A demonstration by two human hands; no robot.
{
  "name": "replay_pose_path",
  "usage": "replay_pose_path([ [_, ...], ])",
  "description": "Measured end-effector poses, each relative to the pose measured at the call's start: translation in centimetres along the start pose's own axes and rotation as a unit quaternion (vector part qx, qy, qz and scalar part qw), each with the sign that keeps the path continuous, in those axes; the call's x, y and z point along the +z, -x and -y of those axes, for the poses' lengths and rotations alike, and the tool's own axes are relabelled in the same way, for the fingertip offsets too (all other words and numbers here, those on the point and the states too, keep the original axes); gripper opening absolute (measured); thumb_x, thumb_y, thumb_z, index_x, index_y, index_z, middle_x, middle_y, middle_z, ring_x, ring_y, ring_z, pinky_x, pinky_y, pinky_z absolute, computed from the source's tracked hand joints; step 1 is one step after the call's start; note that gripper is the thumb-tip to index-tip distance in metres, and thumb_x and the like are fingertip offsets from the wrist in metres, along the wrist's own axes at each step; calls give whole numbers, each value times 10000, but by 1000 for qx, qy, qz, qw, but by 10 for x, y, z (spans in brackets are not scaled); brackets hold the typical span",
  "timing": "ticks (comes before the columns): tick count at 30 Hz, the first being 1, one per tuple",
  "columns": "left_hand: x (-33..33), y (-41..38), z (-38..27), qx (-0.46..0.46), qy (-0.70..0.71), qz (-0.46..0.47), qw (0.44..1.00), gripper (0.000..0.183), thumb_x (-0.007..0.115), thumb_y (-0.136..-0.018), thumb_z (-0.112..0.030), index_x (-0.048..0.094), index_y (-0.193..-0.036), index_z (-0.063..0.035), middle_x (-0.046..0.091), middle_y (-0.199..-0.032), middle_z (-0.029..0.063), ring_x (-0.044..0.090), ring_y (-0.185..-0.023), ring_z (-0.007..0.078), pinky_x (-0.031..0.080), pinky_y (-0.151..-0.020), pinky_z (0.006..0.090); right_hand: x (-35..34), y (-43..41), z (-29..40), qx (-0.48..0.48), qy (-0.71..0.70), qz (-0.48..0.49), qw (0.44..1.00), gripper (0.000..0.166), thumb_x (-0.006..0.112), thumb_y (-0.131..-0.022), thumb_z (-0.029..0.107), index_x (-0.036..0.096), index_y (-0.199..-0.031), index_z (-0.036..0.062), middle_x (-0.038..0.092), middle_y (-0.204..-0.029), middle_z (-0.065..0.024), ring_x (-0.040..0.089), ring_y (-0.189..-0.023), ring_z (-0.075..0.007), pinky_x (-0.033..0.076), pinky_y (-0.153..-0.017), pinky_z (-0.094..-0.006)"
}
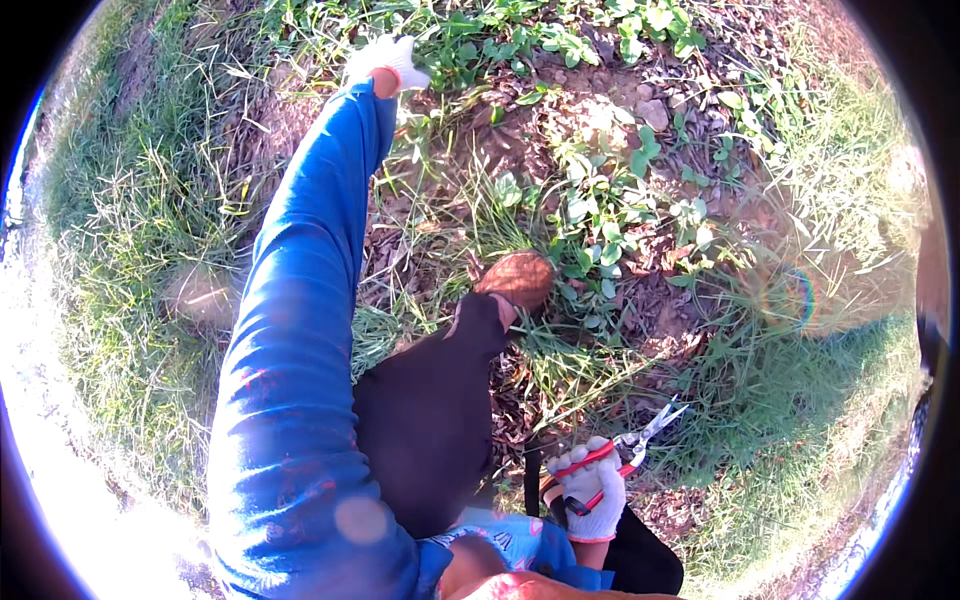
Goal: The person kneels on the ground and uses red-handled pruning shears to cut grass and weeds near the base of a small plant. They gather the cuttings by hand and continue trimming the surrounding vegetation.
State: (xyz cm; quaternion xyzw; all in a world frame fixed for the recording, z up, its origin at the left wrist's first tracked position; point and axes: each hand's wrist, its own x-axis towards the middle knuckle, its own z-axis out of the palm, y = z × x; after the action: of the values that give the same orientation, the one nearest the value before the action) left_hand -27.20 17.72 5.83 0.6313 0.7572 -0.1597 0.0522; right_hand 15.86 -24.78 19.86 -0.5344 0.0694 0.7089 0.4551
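Note:
My left hand [385,61], in a white knitted glove, is stretched far out at the top of the view. It is beside green leaves [457,49] and grass; its fingers are overexposed, and I cannot tell whether they hold anything. Close to my body at the lower right, my right hand [596,484] wears a similar glove. It grips hand pruners [636,448] with red handles and narrow metal blades. The blade tips are slightly apart and point up and right, over the grass.
My brown shoe [521,279] and black trouser leg [431,420] stand mid-view on leafy ground. Low broad-leaved plants [600,225] grow ahead of the shoe, among dry leaves and soil. A stone [652,114] lies farther off. Longer grass [142,247] covers the left side.

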Motion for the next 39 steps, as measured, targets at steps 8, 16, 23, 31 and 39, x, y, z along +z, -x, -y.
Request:
replay_pose_path([
  [8, 41, -1, -13, -29, 88, 48, 995, 587, 616, -751, -462, 557, -1243, -148, 575, -1174, 160, 587, -1051, 345, 484, -886, 436, -31, -22, 20, 17, 13, -11, 1000, 294, 553, -900, 273, 508, -1118, 82, 577, -953, -78, 568, -872, -264, 454, -840, -464],
  [16, 89, -19, 14, -81, 272, -86, 955, 500, 455, -896, -488, 672, -946, -41, 662, -919, 175, 636, -851, 330, 488, -761, 412, -20, -73, 57, -29, 66, -5, 997, 269, 597, -871, 143, 512, -1111, 58, 590, -929, -79, 581, -809, -251, 489, -775, -448],
  [23, 54, 103, -43, 28, 399, 161, 902, 451, 502, -846, -434, 644, -971, -24, 648, -917, 205, 610, -848, 358, 457, -796, 423, -31, -191, 109, -167, 348, -24, 922, 267, 573, -881, 103, 516, -1135, 43, 573, -916, -40, 576, -789, -148, 477, -745, -323],
  [31, 48, 33, 25, 8, 13, -124, 992, 446, 497, -820, -89, 517, -1253, -195, 514, -1274, 100, 584, -1053, 337, 491, -864, 436, -64, -236, 102, -159, 455, -102, 870, 218, 626, -837, 95, 540, -1030, 41, 530, -814, 1, 482, -626, -83, 391, -557, -247],
  [39, 116, -13, 69, -169, 84, 1, 982, 410, 292, -944, -294, 520, -1253, -151, 610, -1193, 153, 605, -1056, 350, 457, -925, 429, -80, -247, 98, -185, 437, -116, 872, 214, 614, -844, 45, 542, -1045, 35, 536, -797, -12, 502, -623, -94, 406, -529, -239],
])
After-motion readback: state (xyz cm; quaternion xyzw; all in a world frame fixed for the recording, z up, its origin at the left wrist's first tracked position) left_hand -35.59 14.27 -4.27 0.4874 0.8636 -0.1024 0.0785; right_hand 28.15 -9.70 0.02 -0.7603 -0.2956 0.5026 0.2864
